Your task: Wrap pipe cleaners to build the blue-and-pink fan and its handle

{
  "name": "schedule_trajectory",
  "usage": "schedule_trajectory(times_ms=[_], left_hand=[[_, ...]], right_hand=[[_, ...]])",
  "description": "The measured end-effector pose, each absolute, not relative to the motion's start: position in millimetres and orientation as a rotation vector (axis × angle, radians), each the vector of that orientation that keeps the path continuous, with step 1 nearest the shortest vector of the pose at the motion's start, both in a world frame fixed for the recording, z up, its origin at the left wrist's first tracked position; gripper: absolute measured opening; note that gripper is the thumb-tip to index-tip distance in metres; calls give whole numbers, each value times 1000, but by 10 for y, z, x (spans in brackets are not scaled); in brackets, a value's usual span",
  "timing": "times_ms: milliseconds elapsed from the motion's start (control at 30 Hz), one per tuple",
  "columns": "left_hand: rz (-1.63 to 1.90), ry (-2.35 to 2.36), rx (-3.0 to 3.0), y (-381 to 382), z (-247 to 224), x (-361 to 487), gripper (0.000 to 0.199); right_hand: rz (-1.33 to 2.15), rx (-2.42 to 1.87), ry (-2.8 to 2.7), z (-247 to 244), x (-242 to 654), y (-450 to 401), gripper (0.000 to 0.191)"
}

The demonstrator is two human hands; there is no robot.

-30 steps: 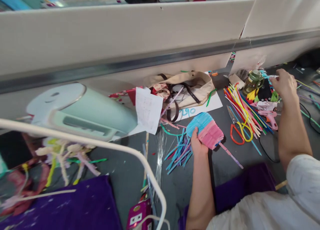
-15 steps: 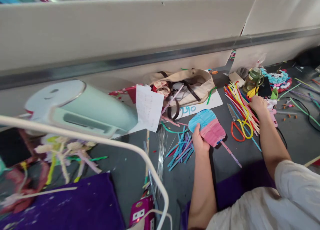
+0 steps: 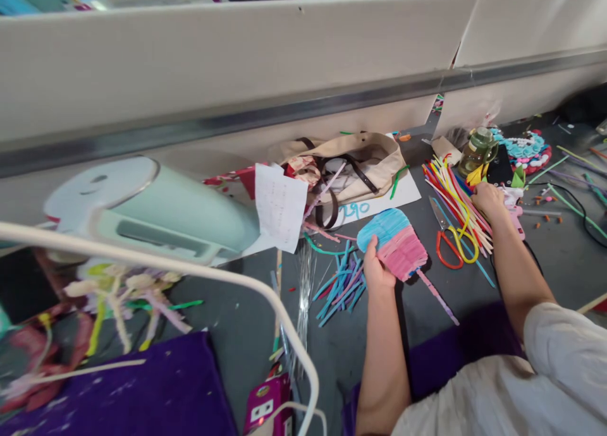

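My left hand [image 3: 379, 268] holds a flat blue-and-pink piece [image 3: 396, 241] by its left edge, thumb on top. A thin pink-purple strip [image 3: 437, 295] trails from its lower right. My right hand [image 3: 488, 199] rests at the right end of a bundle of red, white and yellow pipe cleaners [image 3: 458, 199], beside a pink tool [image 3: 516, 222]; its fingertips are too small to make out. Scissors with one red and one yellow handle [image 3: 456, 248] lie between my hands. Short blue and purple pieces [image 3: 342, 285] lie left of my left hand.
A beige bag [image 3: 374, 161] and a paper sheet [image 3: 281, 208] stand behind. A pale green lamp-like object [image 3: 184, 211] and a white curved tube [image 3: 227, 273] occupy the left. A glass jar [image 3: 478, 150] is behind my right hand. Purple cloth [image 3: 142, 392] covers the lower left.
The view has shifted very slightly. My left hand still holds the blue-and-pink piece, and my right hand stays by the pipe cleaners.
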State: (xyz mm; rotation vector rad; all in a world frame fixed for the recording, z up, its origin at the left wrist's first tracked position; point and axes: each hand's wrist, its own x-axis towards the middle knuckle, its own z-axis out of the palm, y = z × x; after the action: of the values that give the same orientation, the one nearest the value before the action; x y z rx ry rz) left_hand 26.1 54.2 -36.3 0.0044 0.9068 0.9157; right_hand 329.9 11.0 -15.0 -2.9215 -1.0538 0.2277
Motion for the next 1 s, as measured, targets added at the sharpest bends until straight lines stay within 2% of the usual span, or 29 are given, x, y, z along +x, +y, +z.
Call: schedule_trajectory(times_ms=[200,367,733,1000], left_hand=[[880,862,28,543,-404,260,30],[860,842,30,519,-380,304,30],[931,794,-1,498,-356,334,27],[926,778,39,501,-408,337,28]], right_hand=[[271,-2878,-1074,7,3272,38,25],[137,-2834,-1095,159,3264,1,33],[228,-2906,-1113,-178,3262,166,31],[-18,-2767,-1079,220,3222,11,31]])
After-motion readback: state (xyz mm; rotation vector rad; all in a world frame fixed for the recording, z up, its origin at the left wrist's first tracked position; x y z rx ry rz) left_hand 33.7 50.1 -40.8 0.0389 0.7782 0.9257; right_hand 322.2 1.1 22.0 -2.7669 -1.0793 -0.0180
